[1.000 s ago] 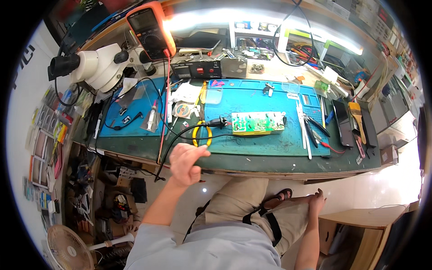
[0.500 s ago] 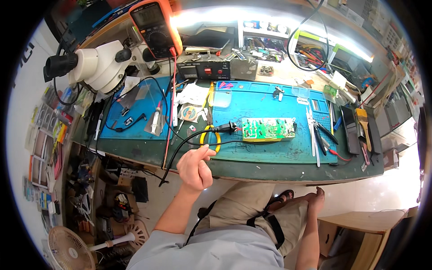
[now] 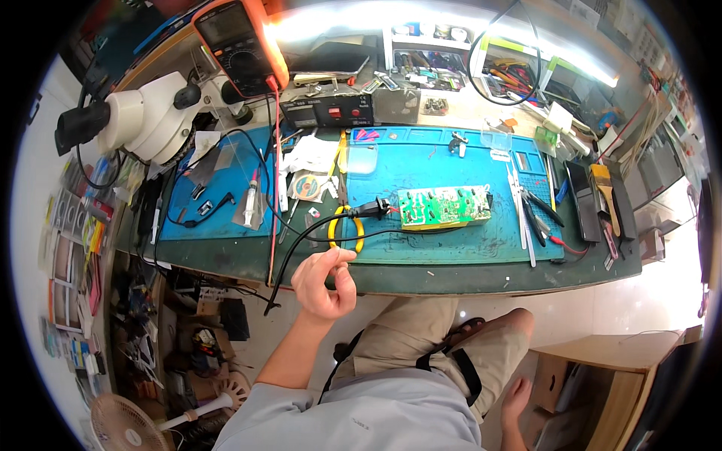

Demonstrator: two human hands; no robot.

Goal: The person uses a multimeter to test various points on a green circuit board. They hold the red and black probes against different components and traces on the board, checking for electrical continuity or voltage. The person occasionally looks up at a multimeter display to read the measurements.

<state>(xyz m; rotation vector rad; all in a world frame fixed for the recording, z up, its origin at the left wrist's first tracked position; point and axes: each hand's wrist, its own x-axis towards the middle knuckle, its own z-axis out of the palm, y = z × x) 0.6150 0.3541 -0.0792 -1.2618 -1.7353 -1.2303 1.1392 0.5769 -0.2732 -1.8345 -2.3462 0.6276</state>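
My left hand [image 3: 323, 286] hovers just off the bench's front edge, its fingers loosely bent and the thumb a little apart, with nothing visible in it. Closest to its fingertips lie the yellow handles of a tool [image 3: 359, 244]. A thick black cable [image 3: 301, 244] with a black plug [image 3: 370, 209] crosses over them, its other end drooping past the bench edge. Beyond the plug sits a green circuit board [image 3: 444, 207] with a yellowish side, on the blue work mat [image 3: 421, 165]. Low beside my thigh is my right hand [image 3: 517, 397], away from the bench; its fingers barely show.
An orange multimeter [image 3: 241, 49] stands at the back left, near a white microscope [image 3: 147, 116]. Tweezers [image 3: 520, 207] and black cutters [image 3: 540, 214] lie right of the board. A brush [image 3: 604, 197] rests farther right. A fan [image 3: 128, 425] stands on the floor at lower left.
My right hand has dropped from my knee to beside my thigh. The left hand's thumb has parted slightly from its fingers. The view has shifted a little, while the bench things stay put.
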